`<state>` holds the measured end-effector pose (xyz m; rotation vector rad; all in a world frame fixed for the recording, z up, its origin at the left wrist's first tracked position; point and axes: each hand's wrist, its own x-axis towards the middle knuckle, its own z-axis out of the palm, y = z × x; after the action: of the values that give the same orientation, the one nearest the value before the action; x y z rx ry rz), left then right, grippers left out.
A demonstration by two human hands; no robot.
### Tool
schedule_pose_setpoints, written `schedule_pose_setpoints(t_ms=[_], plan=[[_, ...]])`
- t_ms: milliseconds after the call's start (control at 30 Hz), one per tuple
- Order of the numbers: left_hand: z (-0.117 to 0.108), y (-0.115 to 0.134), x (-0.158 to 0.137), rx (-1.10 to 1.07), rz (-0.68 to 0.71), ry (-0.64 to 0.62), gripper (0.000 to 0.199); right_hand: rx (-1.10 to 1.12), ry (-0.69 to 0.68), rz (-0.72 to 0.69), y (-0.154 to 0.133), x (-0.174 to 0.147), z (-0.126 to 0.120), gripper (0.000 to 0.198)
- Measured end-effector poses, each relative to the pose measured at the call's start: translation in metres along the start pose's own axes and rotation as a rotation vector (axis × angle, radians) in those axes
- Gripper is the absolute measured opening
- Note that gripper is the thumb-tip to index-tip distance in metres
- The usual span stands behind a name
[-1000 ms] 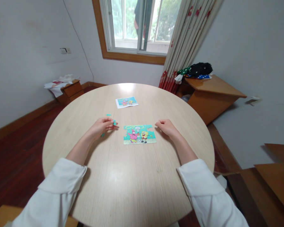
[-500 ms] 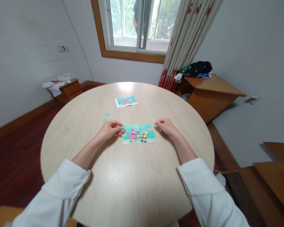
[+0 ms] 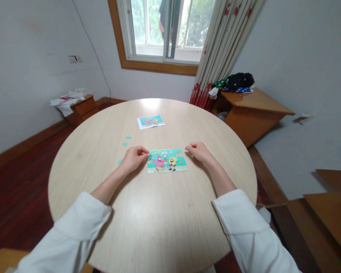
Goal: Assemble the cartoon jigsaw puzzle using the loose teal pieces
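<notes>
A cartoon jigsaw puzzle (image 3: 166, 161) lies flat on the round table, with gaps at its upper right and along its left side. At its left edge, my left hand (image 3: 135, 158) is pinched on a small teal puzzle piece, mostly covered by the fingers. My right hand (image 3: 200, 151) rests beside the upper right corner, fingers closed together. Whether anything is between those fingertips is hidden. Several loose teal pieces lie left of the puzzle, among them an upper piece (image 3: 129, 137), a middle piece (image 3: 125, 144) and one (image 3: 120, 161) partly behind my left hand.
Behind the puzzle lies a printed picture sheet (image 3: 151, 122) with the same cartoon. The pale round table (image 3: 159, 220) has its far edge toward the window (image 3: 165, 34). A wooden cabinet (image 3: 252, 110) with clothes on top stands at the right.
My left hand has shifted slightly right, bringing the piece against the puzzle's left edge. A loose piece now shows behind that hand. My right hand stays put.
</notes>
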<state>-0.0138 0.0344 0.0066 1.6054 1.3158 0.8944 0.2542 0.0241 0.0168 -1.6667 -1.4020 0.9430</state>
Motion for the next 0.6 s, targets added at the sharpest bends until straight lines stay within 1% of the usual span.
schedule_pose_setpoints(t_ms=[333, 500, 600], plan=[[-0.0032, -0.0017, 0.0019, 0.105, 0.007, 0.031, 0.013, -0.003, -0.001, 0.009, -0.0007, -0.0005, 0.0001, 0.019], [-0.0066, 0.0038, -0.0013, 0.101, -0.032, -0.055, 0.017, 0.007, -0.001, 0.005, -0.0019, -0.0021, -0.0001, 0.02], [-0.0071, 0.0062, -0.0036, 0.111, -0.042, -0.071, 0.017, -0.002, 0.002, -0.001, -0.002, -0.0022, -0.0002, 0.021]])
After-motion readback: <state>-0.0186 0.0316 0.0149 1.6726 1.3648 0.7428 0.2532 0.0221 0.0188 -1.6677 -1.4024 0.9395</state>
